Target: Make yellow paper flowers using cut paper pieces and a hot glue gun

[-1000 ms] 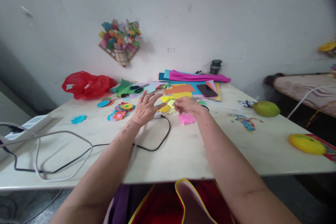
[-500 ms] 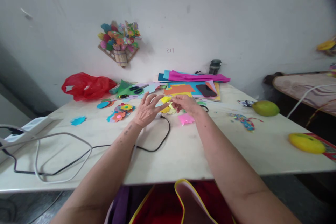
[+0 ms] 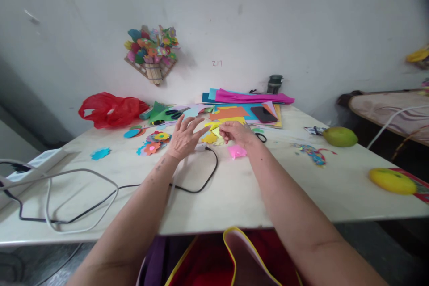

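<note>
My left hand (image 3: pixel 186 137) hovers over the middle of the table with its fingers spread and nothing gripped. Facing it, my right hand (image 3: pixel 236 134) has its fingers curled and pressed together; whatever they pinch is too small to make out. Between the two hands lie yellow flower-shaped cutouts (image 3: pixel 210 137), with a pale yellow piece (image 3: pixel 216 132) close to the right fingertips. A pink packet (image 3: pixel 237 151) rests just below my right hand. Left of my left hand is a pile of coloured flower cutouts (image 3: pixel 152 148).
Behind are black-handled scissors (image 3: pixel 174 113), coloured sheets (image 3: pixel 231 113), a phone (image 3: pixel 264 115) and a red plastic bag (image 3: pixel 110 109). Cables (image 3: pixel 117 186) loop across the left side near a power strip (image 3: pixel 36 165). Green (image 3: pixel 340 136) and yellow (image 3: pixel 392 181) fruits sit at right.
My left hand has drawn slightly left and down, away from the right fingertips. The bright yellow piece between the hands no longer shows there; my right hand has barely moved.
</note>
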`<state>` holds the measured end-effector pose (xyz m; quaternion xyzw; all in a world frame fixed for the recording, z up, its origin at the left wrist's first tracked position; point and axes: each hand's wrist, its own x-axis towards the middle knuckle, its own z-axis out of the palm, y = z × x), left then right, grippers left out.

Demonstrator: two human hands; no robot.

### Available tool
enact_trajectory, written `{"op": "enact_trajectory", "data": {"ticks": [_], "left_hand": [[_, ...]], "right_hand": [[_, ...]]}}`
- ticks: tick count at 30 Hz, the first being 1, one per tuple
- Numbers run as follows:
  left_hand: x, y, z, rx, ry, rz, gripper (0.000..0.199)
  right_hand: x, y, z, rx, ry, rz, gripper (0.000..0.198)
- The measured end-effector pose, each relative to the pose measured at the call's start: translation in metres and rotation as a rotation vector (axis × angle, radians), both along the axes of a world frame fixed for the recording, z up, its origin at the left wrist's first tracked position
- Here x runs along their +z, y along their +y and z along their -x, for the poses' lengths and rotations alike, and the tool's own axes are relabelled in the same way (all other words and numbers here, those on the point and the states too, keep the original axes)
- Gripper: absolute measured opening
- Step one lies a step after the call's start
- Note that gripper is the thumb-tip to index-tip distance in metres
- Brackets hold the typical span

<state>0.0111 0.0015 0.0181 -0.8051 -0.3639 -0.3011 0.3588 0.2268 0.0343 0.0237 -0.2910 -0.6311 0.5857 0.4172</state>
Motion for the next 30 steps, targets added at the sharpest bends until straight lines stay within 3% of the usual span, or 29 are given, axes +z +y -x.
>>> {"op": "enact_trajectory", "data": {"ticks": [3, 8, 12, 18, 23, 30], "left_hand": [[-0.003, 0.006, 0.010, -0.012, -0.149, 0.042, 0.010], [-0.014, 0.016, 0.020, 0.082, -0.504, 0.190, 0.016], [-0.012, 0.015, 0.019, 0.090, -0.753, 0.306, 0.014], [-0.008, 0.015, 0.018, -0.098, -1.159, 0.433, 0.015], [-0.011, 0.009, -0.001, -0.165, -0.929, 0.618, 0.023], [-0.011, 0.009, -0.005, 0.021, -0.837, 0.595, 0.030]], "right_hand": [[-0.005, 0.005, 0.001, -0.245, -0.127, -0.052, 0.022], [-0.016, 0.014, 0.007, -0.490, -0.434, -0.193, 0.017], [-0.024, 0.016, 0.014, -0.571, -0.700, -0.403, 0.012], [-0.027, 0.009, 0.022, -0.566, -0.890, -0.546, 0.025], [-0.028, 0.008, 0.022, -0.583, -0.918, -0.576, 0.021], [-0.024, 0.005, 0.024, -0.593, -1.059, -0.595, 0.023]]}}
